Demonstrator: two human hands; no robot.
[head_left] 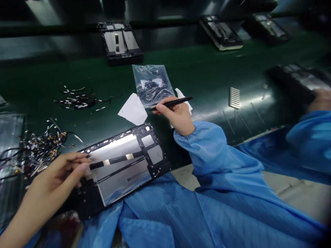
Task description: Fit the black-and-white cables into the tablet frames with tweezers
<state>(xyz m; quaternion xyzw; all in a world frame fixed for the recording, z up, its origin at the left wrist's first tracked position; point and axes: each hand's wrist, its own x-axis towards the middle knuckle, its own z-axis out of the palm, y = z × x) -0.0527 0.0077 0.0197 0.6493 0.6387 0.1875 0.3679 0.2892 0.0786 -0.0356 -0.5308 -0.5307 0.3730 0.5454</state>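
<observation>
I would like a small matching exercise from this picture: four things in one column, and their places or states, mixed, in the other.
Things
1. black pen-shaped tool
2. clear plastic bag
3. flat device with a silver face
4. ribbed silver block

Places or states
A. right by the left hand
B. on the green bench, right of the other three
C. held in the right hand
D. small dark parts inside

Pairs: 1-C, 2-D, 3-A, 4-B
</observation>
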